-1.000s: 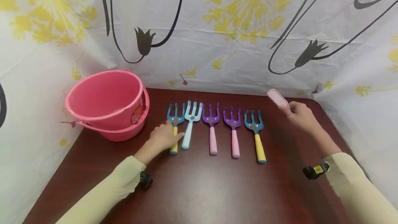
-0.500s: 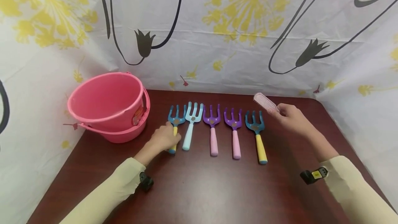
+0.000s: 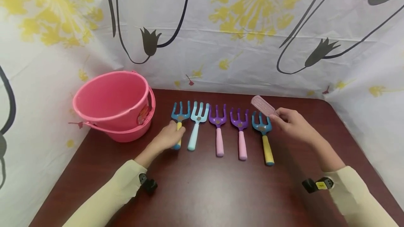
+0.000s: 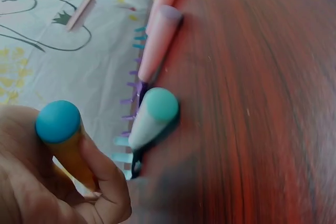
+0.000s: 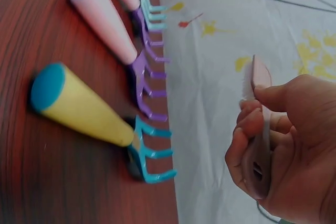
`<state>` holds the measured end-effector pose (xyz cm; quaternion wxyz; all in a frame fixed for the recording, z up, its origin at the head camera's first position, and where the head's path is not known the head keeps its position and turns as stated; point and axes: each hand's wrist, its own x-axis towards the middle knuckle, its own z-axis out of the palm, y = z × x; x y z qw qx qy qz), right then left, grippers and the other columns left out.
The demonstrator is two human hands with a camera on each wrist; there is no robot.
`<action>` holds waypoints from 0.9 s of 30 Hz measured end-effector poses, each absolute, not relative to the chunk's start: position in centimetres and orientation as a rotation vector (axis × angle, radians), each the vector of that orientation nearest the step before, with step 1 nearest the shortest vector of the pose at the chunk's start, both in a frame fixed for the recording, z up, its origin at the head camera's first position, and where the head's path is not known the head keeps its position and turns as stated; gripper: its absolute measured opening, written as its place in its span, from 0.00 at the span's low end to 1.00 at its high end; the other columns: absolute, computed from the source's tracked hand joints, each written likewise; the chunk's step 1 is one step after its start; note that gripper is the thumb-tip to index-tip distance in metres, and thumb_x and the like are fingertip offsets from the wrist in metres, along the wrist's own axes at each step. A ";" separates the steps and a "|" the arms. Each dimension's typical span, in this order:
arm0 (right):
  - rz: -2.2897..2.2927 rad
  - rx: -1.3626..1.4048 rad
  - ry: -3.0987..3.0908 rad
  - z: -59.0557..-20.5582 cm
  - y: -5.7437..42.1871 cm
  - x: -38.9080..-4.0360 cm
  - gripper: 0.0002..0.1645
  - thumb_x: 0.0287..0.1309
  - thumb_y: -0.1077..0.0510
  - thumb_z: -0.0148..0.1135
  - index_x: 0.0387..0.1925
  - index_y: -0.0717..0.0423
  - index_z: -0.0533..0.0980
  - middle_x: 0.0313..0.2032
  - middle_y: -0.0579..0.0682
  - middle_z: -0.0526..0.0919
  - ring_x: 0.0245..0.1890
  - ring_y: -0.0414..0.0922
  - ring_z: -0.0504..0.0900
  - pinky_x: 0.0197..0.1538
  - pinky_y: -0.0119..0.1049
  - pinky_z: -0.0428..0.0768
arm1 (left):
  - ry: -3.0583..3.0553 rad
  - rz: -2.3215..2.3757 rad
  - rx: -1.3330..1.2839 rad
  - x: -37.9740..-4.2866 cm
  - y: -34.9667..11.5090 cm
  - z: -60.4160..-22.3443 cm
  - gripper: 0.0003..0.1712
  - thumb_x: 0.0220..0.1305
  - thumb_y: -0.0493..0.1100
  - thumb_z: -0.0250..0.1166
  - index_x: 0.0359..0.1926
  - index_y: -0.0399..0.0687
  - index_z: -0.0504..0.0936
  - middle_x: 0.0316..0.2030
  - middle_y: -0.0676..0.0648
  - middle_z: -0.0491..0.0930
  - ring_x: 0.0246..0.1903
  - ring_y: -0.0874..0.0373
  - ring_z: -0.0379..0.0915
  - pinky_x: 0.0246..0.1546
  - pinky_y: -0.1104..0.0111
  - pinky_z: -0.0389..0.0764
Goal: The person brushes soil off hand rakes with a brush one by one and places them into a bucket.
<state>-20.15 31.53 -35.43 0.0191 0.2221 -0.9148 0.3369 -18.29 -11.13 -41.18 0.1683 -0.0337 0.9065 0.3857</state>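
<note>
My left hand [image 3: 168,136] grips a small garden hand fork [image 3: 180,116] by its yellow handle, at the left end of a row of forks. In the left wrist view its blue handle end [image 4: 59,121] stands up between the fingers and thumb. My right hand [image 3: 293,123] holds a pale pink brush [image 3: 263,105] over the right side of the table. White bristles show on the brush [image 5: 260,77] in the right wrist view. Below it lies a second yellow-handled blue fork [image 3: 268,150]. A light blue fork [image 3: 194,136] is nearest to the left hand.
Two purple forks with pink handles, one left [image 3: 219,141] and one right [image 3: 242,146], lie mid-row. A pink bucket [image 3: 139,115] with a lowered handle stands at the back left of the dark red table [image 3: 214,192]. A patterned white sheet [image 3: 202,59] hangs behind.
My left fingers and thumb have closed round the yellow handle, and the fork has shifted slightly away from me. The right hand has brought the brush left and a little lower.
</note>
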 end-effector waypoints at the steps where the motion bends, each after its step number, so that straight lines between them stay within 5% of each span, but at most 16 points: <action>1: 1.055 0.701 -2.838 -35.4 31.2 -20.1 0.11 0.74 0.57 0.58 0.33 0.57 0.75 0.20 0.48 0.73 0.18 0.42 0.70 0.22 0.35 0.69 | 2.575 1.129 -0.096 -18.1 -11.1 -41.0 0.35 0.72 0.54 0.53 0.66 0.32 0.59 0.43 0.38 0.72 0.40 0.48 0.74 0.39 0.59 0.80; 9: 1.032 0.801 -2.832 -34.8 28.4 -19.8 0.04 0.71 0.59 0.62 0.39 0.57 0.78 0.26 0.46 0.78 0.24 0.44 0.77 0.26 0.35 0.74 | 2.501 1.435 -0.114 -16.7 -10.2 -39.6 0.32 0.70 0.50 0.54 0.65 0.34 0.57 0.42 0.38 0.71 0.38 0.48 0.74 0.37 0.61 0.79; 22: 0.923 0.988 -2.837 -33.5 23.9 -20.3 0.09 0.78 0.55 0.52 0.48 0.54 0.76 0.24 0.44 0.69 0.23 0.40 0.68 0.30 0.37 0.69 | 2.085 1.959 -0.097 -16.1 -8.8 -39.2 0.12 0.71 0.38 0.51 0.50 0.34 0.67 0.28 0.42 0.76 0.21 0.56 0.73 0.26 0.68 0.81; 27: 0.877 1.134 -2.772 -32.9 21.3 -21.3 0.05 0.77 0.58 0.53 0.44 0.52 0.76 0.26 0.44 0.71 0.24 0.40 0.69 0.31 0.38 0.70 | 1.935 2.074 -0.135 -16.4 -8.8 -39.5 0.13 0.71 0.36 0.48 0.52 0.32 0.65 0.29 0.42 0.76 0.21 0.57 0.74 0.27 0.67 0.83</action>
